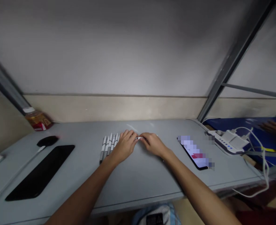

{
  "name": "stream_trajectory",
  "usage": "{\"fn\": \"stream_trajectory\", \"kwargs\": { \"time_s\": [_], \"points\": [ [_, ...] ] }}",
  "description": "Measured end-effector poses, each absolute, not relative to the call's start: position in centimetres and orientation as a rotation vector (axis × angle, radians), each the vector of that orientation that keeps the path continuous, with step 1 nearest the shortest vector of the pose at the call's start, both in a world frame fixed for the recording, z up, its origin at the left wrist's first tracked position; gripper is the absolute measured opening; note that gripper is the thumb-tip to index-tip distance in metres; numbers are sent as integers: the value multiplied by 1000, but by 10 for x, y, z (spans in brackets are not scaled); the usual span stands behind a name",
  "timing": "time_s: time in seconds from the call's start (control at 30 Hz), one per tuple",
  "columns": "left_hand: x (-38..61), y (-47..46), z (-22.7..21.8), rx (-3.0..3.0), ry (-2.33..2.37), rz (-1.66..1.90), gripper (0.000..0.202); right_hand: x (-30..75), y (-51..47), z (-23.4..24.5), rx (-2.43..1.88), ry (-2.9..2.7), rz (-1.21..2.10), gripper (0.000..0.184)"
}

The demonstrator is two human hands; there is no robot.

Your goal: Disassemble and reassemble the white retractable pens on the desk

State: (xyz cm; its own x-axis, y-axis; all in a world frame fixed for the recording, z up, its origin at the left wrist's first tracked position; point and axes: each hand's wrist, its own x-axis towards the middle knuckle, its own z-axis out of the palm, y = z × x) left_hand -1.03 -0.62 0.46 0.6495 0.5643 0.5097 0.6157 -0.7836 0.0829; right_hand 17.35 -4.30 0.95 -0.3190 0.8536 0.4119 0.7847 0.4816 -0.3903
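Note:
Over the middle of the grey desk (138, 175), my left hand (126, 143) and my right hand (153, 144) meet fingertip to fingertip. Both are closed on a small white pen (140, 137), of which only a short piece shows between the fingers. Several white pens with grey ends (107, 145) lie side by side in a row just left of my left hand. My left wrist and hand cover part of that row.
To the right are a lit phone (195, 153) and a white power strip (227, 142) with chargers and cables. On the left lie a black tablet-like slab (41, 172), a dark round object (47, 141) and a bottle (38, 119). Another person's hand (275, 127) shows at far right.

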Motion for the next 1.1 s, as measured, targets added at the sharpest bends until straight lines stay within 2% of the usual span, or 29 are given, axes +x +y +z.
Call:
{"fn": "stream_trajectory", "kwargs": {
  "time_s": [0.17, 0.33, 0.5, 0.6, 0.67, 0.83, 0.97, 1.1],
  "points": [
    [-11, -4, 5, -2893, -1090, -783, 27, 173, -41, 7, -1352, -2185, 63, 22],
    [-12, -6, 6, -2910, -1055, -932, 15, 170, -42, 5, -1379, -2203, 84, 23],
    [-12, -4, 3, -2887, -1111, -800, 25, 169, -43, 7, -1404, -2200, -2, 21],
    [-12, -3, 2, -2881, -1084, -922, 14, 168, -43, 7, -1381, -2198, 6, 23],
    [-12, -4, 1, -2850, -1079, -981, 16, 168, -43, 7, -1378, -2201, 4, 23],
    [-12, -4, 1, -2888, -1119, -773, 22, 169, -43, 8, -1419, -2229, -64, 22],
    [-14, -6, 5, -2898, -1141, -887, 11, 169, -46, 9, -1394, -2256, 31, 26],
    [-15, -6, 4, -3000, -1117, -746, 21, 167, -47, 10, -1433, -2271, 6, 22]
  ]
}}
